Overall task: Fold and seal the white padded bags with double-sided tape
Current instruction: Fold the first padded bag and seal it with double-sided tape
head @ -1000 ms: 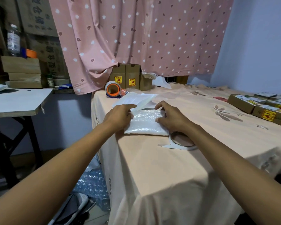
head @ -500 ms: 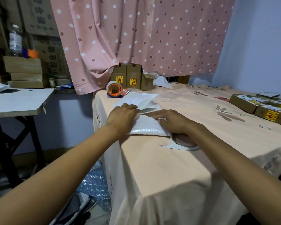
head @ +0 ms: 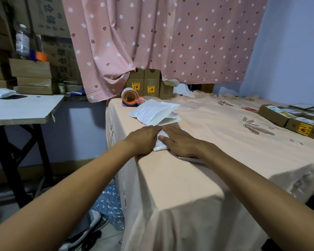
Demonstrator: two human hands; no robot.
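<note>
Left hand (head: 143, 140) nearer right hand (head: 179, 142), bag (head: 160, 146) beneath

The left hand (head: 143, 139) and right hand (head: 180, 142) cover most of the padded bag (head: 159, 146).

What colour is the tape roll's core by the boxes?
Orange; the tape roll shows best in head view.

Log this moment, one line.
step: pressing bag flat | left hand: flat on bag | right hand: flat on bag | spare bags: behind hands, untouched
</note>
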